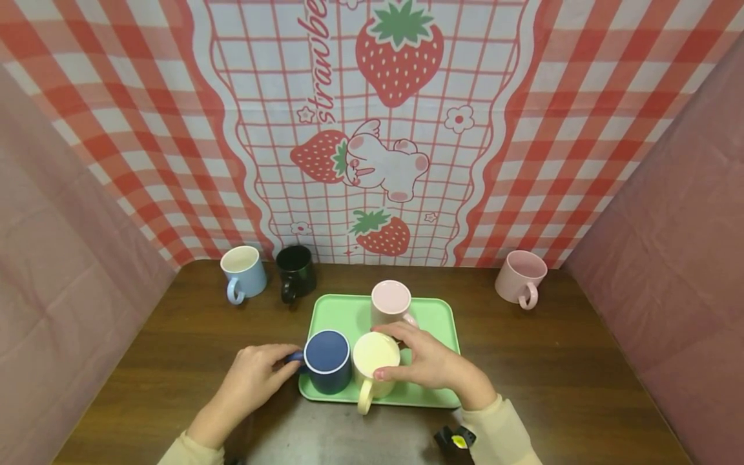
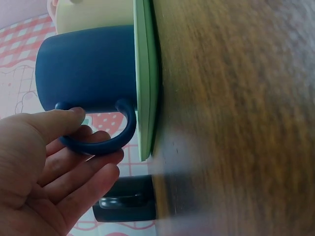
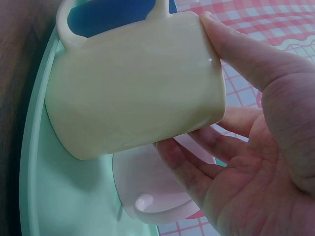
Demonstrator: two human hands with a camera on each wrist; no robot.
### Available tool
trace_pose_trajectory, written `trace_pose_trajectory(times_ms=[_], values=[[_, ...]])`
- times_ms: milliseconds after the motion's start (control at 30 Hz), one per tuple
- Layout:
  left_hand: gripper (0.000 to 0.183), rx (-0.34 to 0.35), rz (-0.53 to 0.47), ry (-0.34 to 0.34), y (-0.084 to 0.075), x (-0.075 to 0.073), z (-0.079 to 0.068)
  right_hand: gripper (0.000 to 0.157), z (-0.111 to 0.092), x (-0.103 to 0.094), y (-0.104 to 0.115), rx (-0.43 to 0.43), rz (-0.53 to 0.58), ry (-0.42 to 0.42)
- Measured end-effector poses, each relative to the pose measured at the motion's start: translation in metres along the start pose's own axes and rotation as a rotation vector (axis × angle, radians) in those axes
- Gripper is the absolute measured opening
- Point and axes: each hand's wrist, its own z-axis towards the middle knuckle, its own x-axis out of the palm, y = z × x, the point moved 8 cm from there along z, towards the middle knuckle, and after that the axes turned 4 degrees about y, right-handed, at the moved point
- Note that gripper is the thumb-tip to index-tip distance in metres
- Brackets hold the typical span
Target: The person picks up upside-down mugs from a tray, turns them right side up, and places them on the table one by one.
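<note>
A navy blue mug [image 1: 328, 361] with a pale rim stands on the left of a green tray [image 1: 438, 391]. My left hand [image 1: 256, 374] pinches its handle [image 2: 129, 125] between thumb and fingers. Right beside it, on the same tray, is a pale yellow mug [image 1: 376, 356], its handle pointing to the near side. My right hand [image 1: 433, 361] grips the yellow mug near the rim, thumb on the near side and fingers on the far side. Behind these two, a pale pink mug [image 1: 391, 299] sits at the tray's back, partly hidden by the right hand.
Behind the tray to the left stand a light blue mug [image 1: 247, 274] and a black mug [image 1: 298, 271]. Another pink mug [image 1: 520, 278] is at the back right. A strawberry-patterned cloth [image 1: 383, 161] hangs behind the wooden table [image 1: 558, 374]. A small black item [image 1: 447, 439] lies by the right sleeve.
</note>
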Motion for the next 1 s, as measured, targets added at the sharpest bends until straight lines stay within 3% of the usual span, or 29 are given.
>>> trace_pose_trajectory(times_ms=[567, 1000], values=[[0.025, 0.091, 0.030, -0.050, -0.0051, -0.0008, -0.0020, 0.069, 0.0003, 0.0003, 0.0001, 0.018, 0.015, 0.004], [0.027, 0.087, 0.032, -0.066, -0.0044, 0.0000, -0.0022, 0.068, -0.0002, 0.0010, -0.0010, -0.012, -0.003, -0.007]])
